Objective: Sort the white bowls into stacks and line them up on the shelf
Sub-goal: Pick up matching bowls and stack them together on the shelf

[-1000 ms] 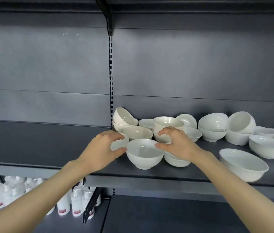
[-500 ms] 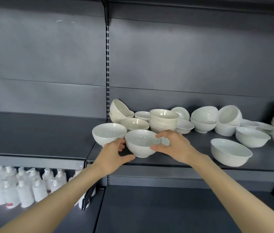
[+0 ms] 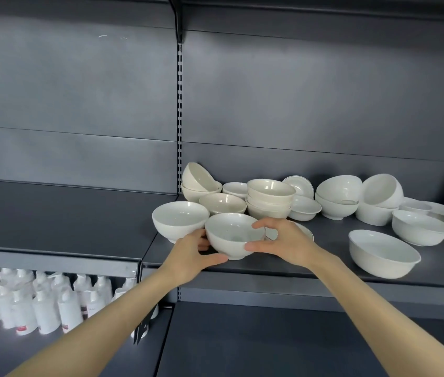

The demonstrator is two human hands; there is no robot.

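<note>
Shows a dark grey metal shelf (image 3: 270,269) crowded with white and cream bowls. Roughly twenty bowls in all; several nested, so no exact count possible. Among them:

- one cream stack (image 3: 270,200), three high, toward the back edge
- two pairs farther right along the back edge, each with its upper bowl tipped
- one large bowl (image 3: 384,253), alone near the front edge on the right
- one neighbouring bowl (image 3: 180,221), upright at the left end of the shelf
- one held bowl (image 3: 234,235), upright at the front edge, just right of the neighbouring bowl and close beside it; touching or not, cannot tell

Two bare hands, both on the held bowl. Left hand (image 3: 191,251) half closed around the bowl's left side, thumb stretched along the front by the foot, fingers tucked behind the wall. Right hand (image 3: 286,244) curled around the right side, thumb pressed to the lower wall, forefinger hooked at the rim. Bowl foot very near the shelf surface; resting or just lifted, cannot tell.

Below and to the left, a lower shelf (image 3: 6,346) packed with white bottles (image 3: 46,308), more than a dozen, some with red labels, too blurred to count.
</note>
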